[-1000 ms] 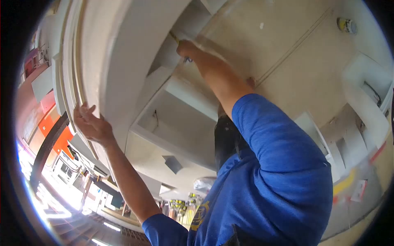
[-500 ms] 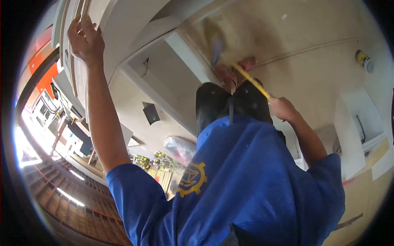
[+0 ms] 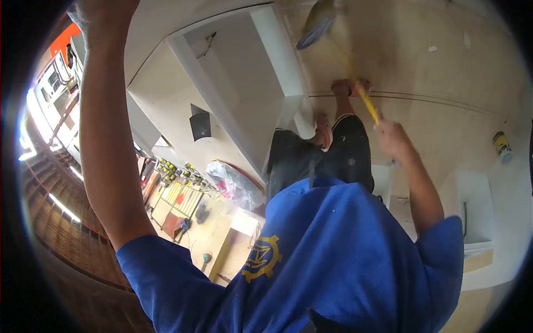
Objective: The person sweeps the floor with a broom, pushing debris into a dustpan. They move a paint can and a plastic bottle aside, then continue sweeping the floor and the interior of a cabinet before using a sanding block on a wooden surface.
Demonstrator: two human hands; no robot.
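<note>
Head view: your right hand (image 3: 393, 139) clamps a yellow-handled brush (image 3: 363, 100), bristle end blurred; your raised left hand (image 3: 102, 14), cropped at frame top, grip indiscernible.

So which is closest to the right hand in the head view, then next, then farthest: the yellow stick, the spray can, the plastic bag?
From the right hand:
1. Yellow stick, held in that hand, pointing up and away.
2. Spray can, lying on the floor off to the right.
3. Plastic bag, far to the left, past the legs.
</note>
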